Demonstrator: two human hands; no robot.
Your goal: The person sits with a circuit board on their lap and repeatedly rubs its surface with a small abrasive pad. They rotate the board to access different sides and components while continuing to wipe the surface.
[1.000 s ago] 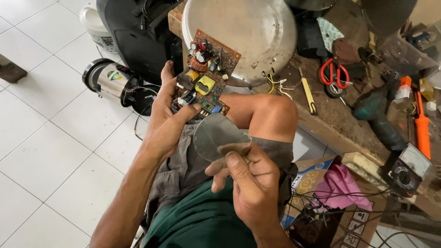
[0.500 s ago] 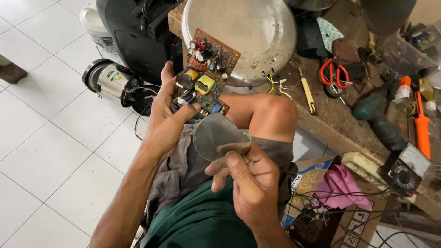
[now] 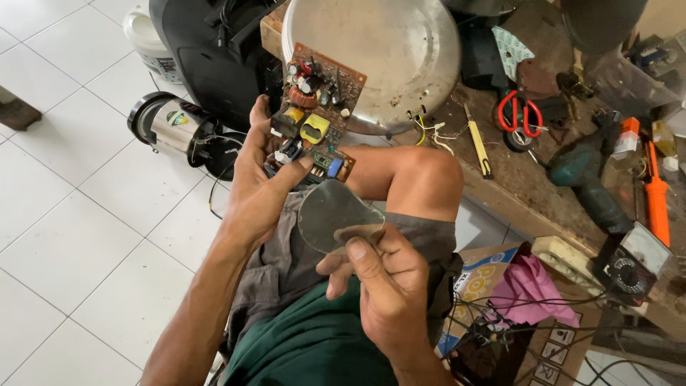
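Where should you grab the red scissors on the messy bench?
Probably by the red loop handles of the scissors, coming straight down from above. They lie flat on the wooden bench, loops facing up and open, while the blades point away into the dark clutter behind. Both hands are busy now: left hand holds the circuit board, right hand a lens.

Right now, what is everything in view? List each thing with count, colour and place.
circuit board: one, brown, held up above the lap
clear disc: one, transparent, below the board
metal pan: one, silver, on the workbench
scissors: one, red handles, on the bench
multimeter: one, black, bench edge at right
soldering iron: one, orange, far right
steel canister: one, silver and black, lying on the white tiled floor
pink cloth: one, in a cardboard box
left hand: grip on the board
right hand: grip on the disc
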